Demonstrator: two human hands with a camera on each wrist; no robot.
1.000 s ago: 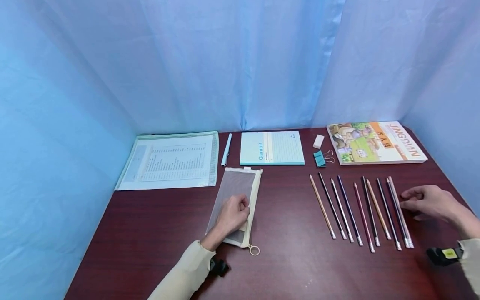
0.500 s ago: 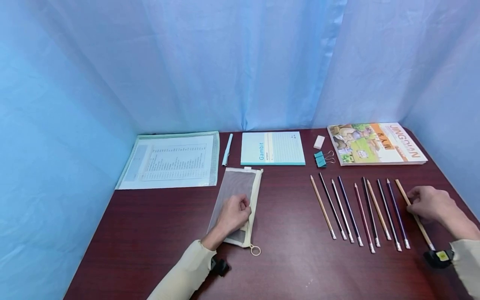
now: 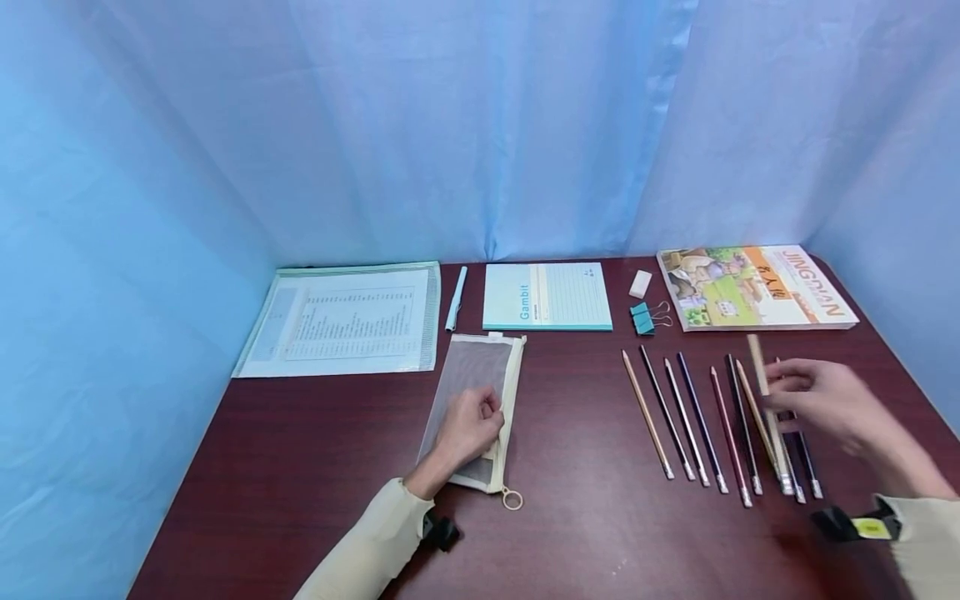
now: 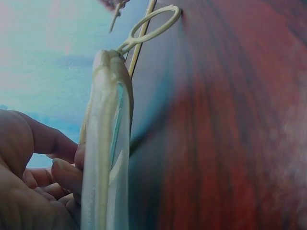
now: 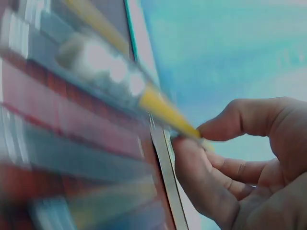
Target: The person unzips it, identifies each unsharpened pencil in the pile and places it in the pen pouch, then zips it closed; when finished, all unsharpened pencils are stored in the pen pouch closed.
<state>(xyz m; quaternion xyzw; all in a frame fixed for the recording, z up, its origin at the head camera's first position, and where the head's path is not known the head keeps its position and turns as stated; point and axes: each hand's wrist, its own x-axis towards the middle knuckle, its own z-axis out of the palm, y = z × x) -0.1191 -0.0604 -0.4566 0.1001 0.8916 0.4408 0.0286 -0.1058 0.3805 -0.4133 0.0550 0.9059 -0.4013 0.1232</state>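
In the head view my right hand (image 3: 836,408) holds a yellow pencil (image 3: 756,358) above the right end of a row of pencils. The right wrist view shows thumb and fingertips pinching the pencil (image 5: 163,108), its blurred metal eraser end angled to the upper left. My left hand (image 3: 467,429) rests on the flat mesh pencil case (image 3: 476,362) and grips it near its cream zip edge. A ring pull (image 3: 512,499) hangs at the case's near end. Several pencils with eraser ends lie side by side on the table, among them a red pencil (image 3: 729,437).
Along the back of the dark red table (image 3: 300,483) lie a document folder (image 3: 345,321), a pen (image 3: 456,298), a notebook (image 3: 547,296), an eraser (image 3: 640,284), a teal binder clip (image 3: 642,319) and a book (image 3: 750,287). Blue curtains surround the table.
My right hand has picked up the yellow pencil from the right end of the row and carried it left, over the other pencils. The left hand stays on the pencil case.
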